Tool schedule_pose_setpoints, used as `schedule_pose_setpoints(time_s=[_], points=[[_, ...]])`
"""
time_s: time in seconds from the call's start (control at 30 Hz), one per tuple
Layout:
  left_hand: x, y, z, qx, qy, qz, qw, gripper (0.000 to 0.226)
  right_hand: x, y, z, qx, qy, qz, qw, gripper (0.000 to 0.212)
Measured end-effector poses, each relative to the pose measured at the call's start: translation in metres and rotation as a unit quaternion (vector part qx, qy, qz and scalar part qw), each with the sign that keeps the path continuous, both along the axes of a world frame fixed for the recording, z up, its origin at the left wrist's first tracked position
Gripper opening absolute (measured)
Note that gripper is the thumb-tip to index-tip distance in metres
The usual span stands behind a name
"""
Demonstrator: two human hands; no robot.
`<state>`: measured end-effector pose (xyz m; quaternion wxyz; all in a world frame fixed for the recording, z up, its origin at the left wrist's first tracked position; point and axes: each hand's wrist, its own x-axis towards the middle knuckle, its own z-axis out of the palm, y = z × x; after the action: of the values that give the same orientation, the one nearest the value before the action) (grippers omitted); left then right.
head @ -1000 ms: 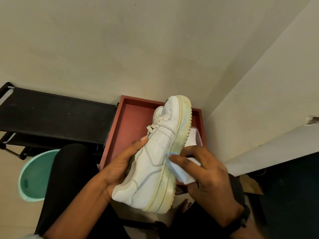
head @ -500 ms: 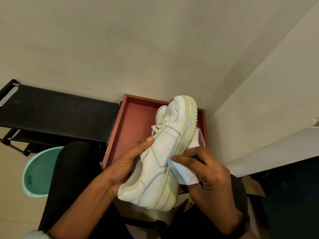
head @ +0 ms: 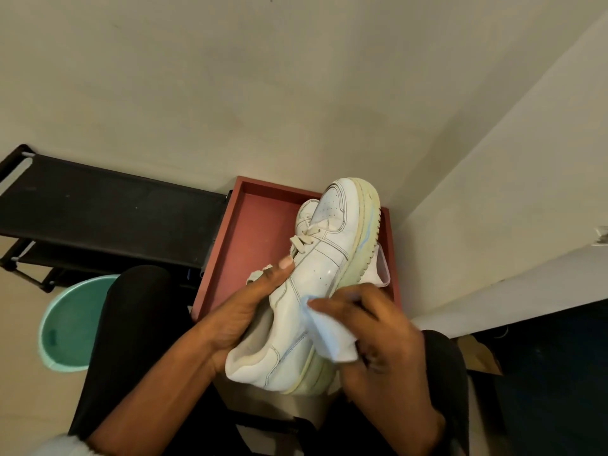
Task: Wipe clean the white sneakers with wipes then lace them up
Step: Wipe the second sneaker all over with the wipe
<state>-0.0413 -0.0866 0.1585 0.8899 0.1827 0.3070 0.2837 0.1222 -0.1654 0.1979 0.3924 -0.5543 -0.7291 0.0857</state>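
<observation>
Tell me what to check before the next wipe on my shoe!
1. Grip: the left hand grips the sneaker: ok.
2. Cloth ready: the right hand pinches the wipe against the sneaker's side: ok.
3. Clean rim: the sole edge looks yellowish: not ok.
4. Lacing: the laces show near the toe only; the thumb covers the rest: cannot tell.
5. Underneath: the red tray lies below the toe end: ok.
</observation>
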Motion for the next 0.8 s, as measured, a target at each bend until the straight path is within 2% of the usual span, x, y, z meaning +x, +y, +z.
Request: schedule_pose_setpoints(time_s=[0.1,0.17,0.27,0.4,0.5,0.6,0.7,0.8], points=[[0.001,-0.001,0.003,0.021,0.013,0.008,1.0,0.041,0.015,0.014,0.007,0.037,-0.023,-0.08,0.996,0.032],[0.0,-0.003,0.006,0.029,0.008,-0.002,1.0,0.045,0.018,0.022,0.004,0.041,-0.023,-0.118,0.992,0.038],[-0.003,-0.003,0.003,0.033,-0.004,-0.012,0.999,0.068,0.007,0.018,-0.005,0.035,-0.029,-0.083,0.995,0.038],[-0.005,0.0,-0.005,0.033,0.006,-0.014,0.999,0.074,-0.008,0.0,-0.007,-0.008,-0.019,-0.002,1.0,0.039],[-0.004,0.002,-0.009,0.083,0.045,0.001,0.996,0.091,0.001,0.007,0.006,-0.007,0.013,-0.016,1.0,0.036],[0.001,0.001,-0.005,0.172,0.109,0.019,0.979,0.104,0.013,0.026,0.016,0.02,-0.017,-0.091,0.996,0.033],[0.006,-0.002,-0.003,0.231,0.111,0.05,0.965,0.096,0.012,0.036,0.013,0.03,-0.067,-0.126,0.989,0.035],[0.006,-0.002,-0.005,0.251,0.102,0.07,0.96,0.092,-0.001,0.026,0.004,0.022,-0.103,-0.095,0.99,0.031]])
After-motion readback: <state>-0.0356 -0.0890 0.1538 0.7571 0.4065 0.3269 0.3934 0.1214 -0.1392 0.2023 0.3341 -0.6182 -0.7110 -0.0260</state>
